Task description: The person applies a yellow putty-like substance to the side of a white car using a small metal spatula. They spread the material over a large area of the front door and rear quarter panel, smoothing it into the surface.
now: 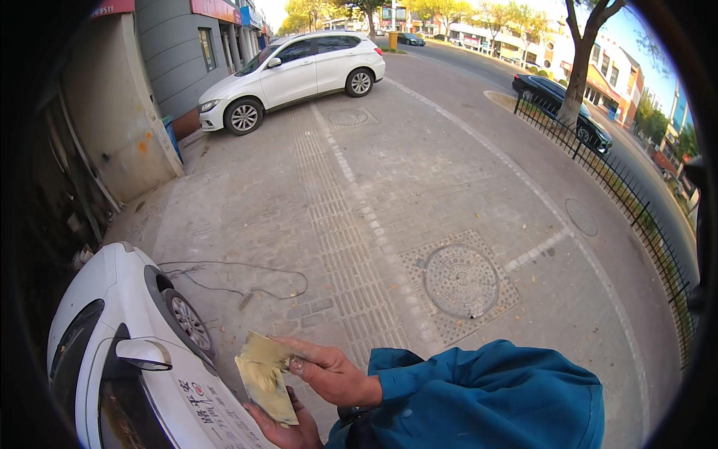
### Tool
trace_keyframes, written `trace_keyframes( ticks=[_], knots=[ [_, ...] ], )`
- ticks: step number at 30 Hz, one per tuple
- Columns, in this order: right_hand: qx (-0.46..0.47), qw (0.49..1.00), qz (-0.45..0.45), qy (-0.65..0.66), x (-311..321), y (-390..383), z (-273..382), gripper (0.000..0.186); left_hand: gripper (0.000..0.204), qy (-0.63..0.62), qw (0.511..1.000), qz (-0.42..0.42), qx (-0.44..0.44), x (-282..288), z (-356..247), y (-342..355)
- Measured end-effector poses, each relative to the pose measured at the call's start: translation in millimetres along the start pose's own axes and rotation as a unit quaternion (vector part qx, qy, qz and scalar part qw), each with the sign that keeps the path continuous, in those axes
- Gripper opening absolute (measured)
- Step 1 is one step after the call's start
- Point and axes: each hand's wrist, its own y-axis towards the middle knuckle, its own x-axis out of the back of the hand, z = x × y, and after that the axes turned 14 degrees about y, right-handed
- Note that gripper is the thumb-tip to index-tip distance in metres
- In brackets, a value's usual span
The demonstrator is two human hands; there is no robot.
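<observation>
The left hand [290,429] is closed on the low end of a card [278,400], maybe to hold it steady. Yellow paste [256,373] sits on the card. The right hand [336,374] pinches a flat scraper [263,349] at the card's top, perhaps to reach the paste. Both are near the white car [168,370].

An outdoor city roadside: a grey brick sidewalk [250,191] with a ribbed paving strip [333,224] and round metal manhole cover [461,280], a parked white SUV [318,73] by a grey-walled building [173,49] with red signboards [215,9], and a black metal fence [635,206] along the asphalt road [482,75].
</observation>
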Motion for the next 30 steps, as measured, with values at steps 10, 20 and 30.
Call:
trace_keyframes(
  ticks=[10,20,30],
  knots=[
    [0.019,0.969,0.154,-0.194,27,-8,-20,0.048,0.055,-0.008,0.996,-0.075,-0.052,-11,-25,0],
    [0.028,0.996,0.062,-0.057,-1,-4,-6,0.047,0.061,-0.009,1.000,-0.011,-0.024,-9,-3,-10],
    [-0.048,0.946,0.109,-0.301,35,-6,-16,0.040,0.050,-0.037,0.994,-0.076,-0.066,0,-30,1]
  ],
)
